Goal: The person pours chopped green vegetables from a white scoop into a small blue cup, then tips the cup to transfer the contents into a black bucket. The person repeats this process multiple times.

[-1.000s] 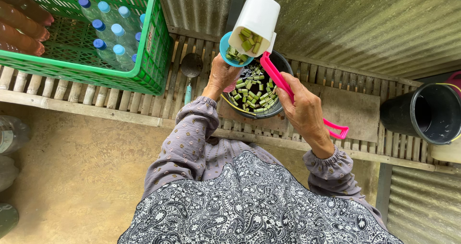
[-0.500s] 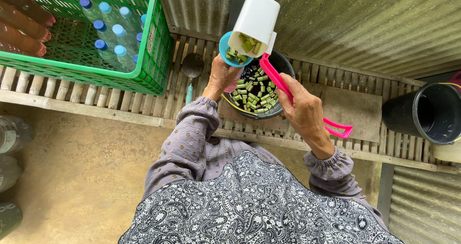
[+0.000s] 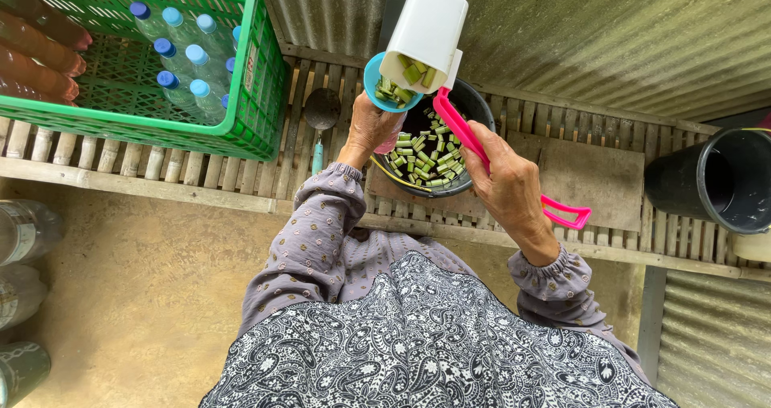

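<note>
In the head view, a white container (image 3: pixel 426 32) with cut green pieces in its mouth is held tilted over a dark bowl (image 3: pixel 474 107) of green pieces on the slatted bench (image 3: pixel 594 167). The left hand (image 3: pixel 371 127) is closed around a blue cup (image 3: pixel 374 75); the right hand (image 3: pixel 506 185) grips a pink handle (image 3: pixel 470 139).

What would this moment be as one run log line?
left hand: holds blue round bowl | right hand: grips pink plastic handle of white box container | below: dark pot of green pieces | surface: wooden slat bench
</note>
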